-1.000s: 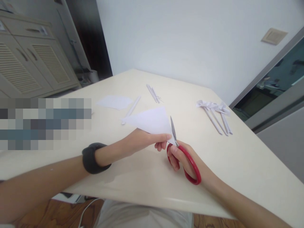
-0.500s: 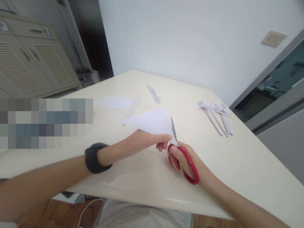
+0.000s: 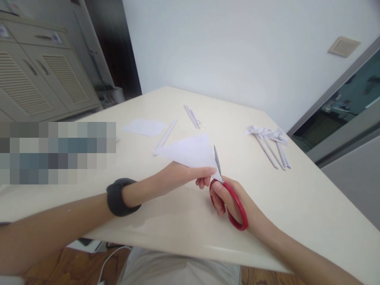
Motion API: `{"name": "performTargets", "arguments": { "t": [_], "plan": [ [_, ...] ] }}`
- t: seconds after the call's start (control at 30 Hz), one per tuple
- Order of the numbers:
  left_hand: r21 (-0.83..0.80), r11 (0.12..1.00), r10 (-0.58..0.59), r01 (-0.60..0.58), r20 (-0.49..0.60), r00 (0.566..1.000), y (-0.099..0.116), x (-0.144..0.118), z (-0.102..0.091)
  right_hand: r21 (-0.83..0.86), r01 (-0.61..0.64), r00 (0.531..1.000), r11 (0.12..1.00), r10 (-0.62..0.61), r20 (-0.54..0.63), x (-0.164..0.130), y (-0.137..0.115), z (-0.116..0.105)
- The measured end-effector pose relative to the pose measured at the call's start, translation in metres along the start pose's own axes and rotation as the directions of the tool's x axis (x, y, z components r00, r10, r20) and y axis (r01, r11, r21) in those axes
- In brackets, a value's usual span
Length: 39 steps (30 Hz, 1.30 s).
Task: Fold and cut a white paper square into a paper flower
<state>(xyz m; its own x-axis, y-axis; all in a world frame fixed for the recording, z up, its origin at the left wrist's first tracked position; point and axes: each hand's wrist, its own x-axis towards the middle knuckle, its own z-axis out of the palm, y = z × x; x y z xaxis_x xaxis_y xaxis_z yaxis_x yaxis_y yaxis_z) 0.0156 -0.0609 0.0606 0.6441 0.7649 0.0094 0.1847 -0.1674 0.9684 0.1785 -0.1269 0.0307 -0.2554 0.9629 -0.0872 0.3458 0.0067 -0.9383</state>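
Left hand [image 3: 185, 174]: fingers pinched on a white sheet [image 3: 190, 150], thumb on top near its right-hand corner.
Right hand [image 3: 227, 194]: fingers wrapped through the handles of the red scissors [image 3: 240, 201], so that one's full too.
White sheet: up in the left hand over the tabletop [image 3: 178, 237], its near right corner right by the scissors' pivot.
Blades: one runs along the sheet's right edge. Can't pick out the other, so no clue how far apart they are.
Cutting: I'd call it underway, not finished. No loose offcut that I can spot by the blades, and can't tell how deep the snip goes.
Rolled already: looks like a lone tube [image 3: 166, 136] beyond the left hand, a small thin bundle [image 3: 191, 116] farther back, plus a group of tubes [image 3: 267, 152] off right with a folded paper strip [image 3: 265, 132] across the far ends.
Flat, not rolled: another sheet [image 3: 145, 127] lying left of the lone tube, neither hand on it.
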Motion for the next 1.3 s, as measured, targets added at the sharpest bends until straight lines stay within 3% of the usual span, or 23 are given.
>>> {"name": "performTargets", "arguments": {
  "t": [0.2,0.47,0.67,0.8,0.93,1.07,1.3],
  "plan": [
    [0.001,1.000,0.000,0.000,0.002,1.000,0.000,-0.001,-0.001,-0.017,-0.027,1.000,0.999,0.027,-0.015,-0.002,-0.002,0.000],
    [0.010,1.000,0.001,-0.002,0.039,0.999,0.001,-0.002,-0.003,0.079,-0.031,0.999,0.996,0.032,-0.008,-0.003,-0.003,0.001],
    [-0.026,1.000,0.005,-0.005,0.011,1.000,-0.004,-0.001,-0.004,0.147,0.012,1.000,0.989,-0.010,-0.011,0.001,-0.002,-0.008],
    [-0.031,0.999,0.034,-0.034,-0.005,0.999,-0.006,-0.003,-0.004,0.186,0.062,0.996,0.981,-0.074,0.058,-0.003,-0.008,-0.008],
    [-0.066,0.994,0.092,-0.092,-0.011,0.996,-0.008,-0.003,-0.004,0.153,0.091,0.994,0.984,-0.099,0.050,-0.005,-0.011,-0.005],
    [-0.082,0.992,0.091,-0.091,-0.007,0.996,-0.008,-0.002,-0.004,0.094,0.049,0.998,0.994,-0.052,0.038,-0.004,-0.006,-0.006],
    [-0.047,0.996,0.073,-0.074,-0.029,0.997,-0.009,-0.001,-0.001,0.090,0.084,0.994,0.992,-0.090,0.068,-0.004,-0.005,-0.008]
  ]
}}
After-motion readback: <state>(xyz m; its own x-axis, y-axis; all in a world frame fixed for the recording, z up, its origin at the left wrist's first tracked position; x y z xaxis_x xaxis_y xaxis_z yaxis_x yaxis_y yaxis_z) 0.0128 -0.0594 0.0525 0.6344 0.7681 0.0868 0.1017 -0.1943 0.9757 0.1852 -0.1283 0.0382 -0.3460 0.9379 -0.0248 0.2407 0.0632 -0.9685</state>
